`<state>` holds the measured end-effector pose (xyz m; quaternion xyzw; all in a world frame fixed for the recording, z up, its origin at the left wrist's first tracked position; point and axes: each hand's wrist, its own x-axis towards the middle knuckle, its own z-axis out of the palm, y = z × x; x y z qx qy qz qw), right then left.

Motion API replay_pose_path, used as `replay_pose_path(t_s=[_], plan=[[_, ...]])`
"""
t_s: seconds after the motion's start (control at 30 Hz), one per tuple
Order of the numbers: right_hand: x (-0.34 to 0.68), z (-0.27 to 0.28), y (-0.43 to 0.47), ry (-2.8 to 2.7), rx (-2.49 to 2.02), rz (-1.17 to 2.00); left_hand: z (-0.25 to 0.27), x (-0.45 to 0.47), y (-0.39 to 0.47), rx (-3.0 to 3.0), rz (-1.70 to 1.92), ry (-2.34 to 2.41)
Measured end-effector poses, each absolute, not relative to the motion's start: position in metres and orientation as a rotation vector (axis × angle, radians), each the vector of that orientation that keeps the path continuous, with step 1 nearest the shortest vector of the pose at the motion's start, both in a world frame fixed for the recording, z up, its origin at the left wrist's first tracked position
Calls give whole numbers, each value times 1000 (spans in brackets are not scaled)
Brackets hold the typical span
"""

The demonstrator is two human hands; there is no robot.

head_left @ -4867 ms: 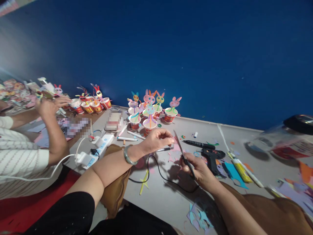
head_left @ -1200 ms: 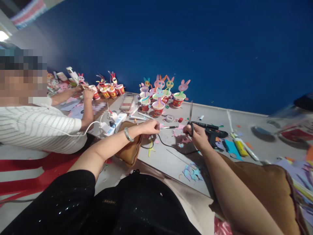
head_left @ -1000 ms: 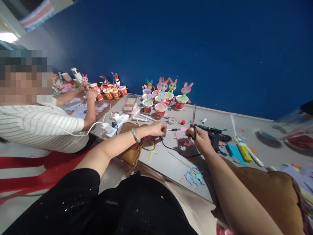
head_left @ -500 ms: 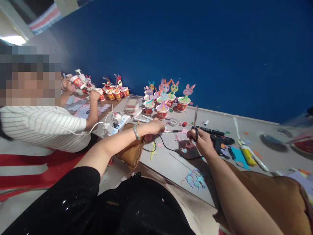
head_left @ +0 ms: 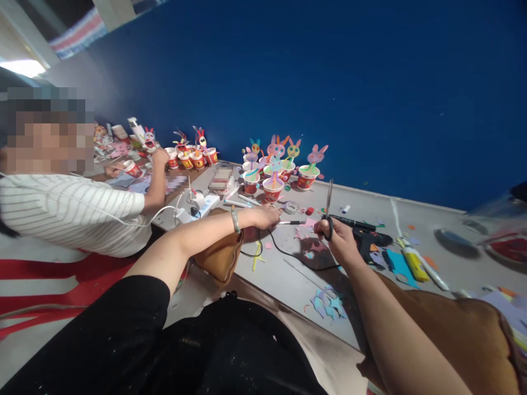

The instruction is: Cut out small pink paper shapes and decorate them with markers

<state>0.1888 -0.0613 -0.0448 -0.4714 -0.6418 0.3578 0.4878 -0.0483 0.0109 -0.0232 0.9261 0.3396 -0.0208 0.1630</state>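
My right hand [head_left: 338, 235] grips a pair of scissors [head_left: 330, 200] by its black handles, with the blades pointing up. Low over the table is my left hand [head_left: 267, 217], a bangle on its wrist; its fingers are curled down, and whatever they may hold is hidden. A dark pen [head_left: 293, 223] lies just right of those fingers. Between the hands are pink paper scraps [head_left: 315, 241] and a roll of clear tape [head_left: 291, 207]. Behind them stand several red paper cups [head_left: 273, 192] topped with colourful paper rabbits [head_left: 317, 155].
A black glue gun [head_left: 370, 241] rests right of my right hand, its cord crossing the table. Blue paper scraps [head_left: 328, 303] lie near the front edge. At left, a co-worker [head_left: 82, 211] handles a red cup [head_left: 132, 169] beside a power strip [head_left: 206, 207]. A blue partition [head_left: 349, 82] rises behind.
My left hand has shifted slightly to the right over the table. My right hand keeps the scissors upright in nearly the same place. The co-worker's cup has come down lower.
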Motion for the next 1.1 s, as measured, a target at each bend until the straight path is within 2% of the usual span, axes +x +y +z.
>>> replay_pose_path(t_s=[0.33, 0.43, 0.53, 1.1], plan=[[191, -47, -60, -1397, -1082, 934, 9, -14, 7, 2121, 415, 813], [195, -44, -60, -1329, -1088, 919, 3, 9, 0, 1514, 605, 684], [199, -39, -62, -1262, -1129, 875, -8, 25, -1, 1305, 696, 628], [197, -43, -66, -1250, -1286, 797, -30, 34, -2, 1167, 783, 637]])
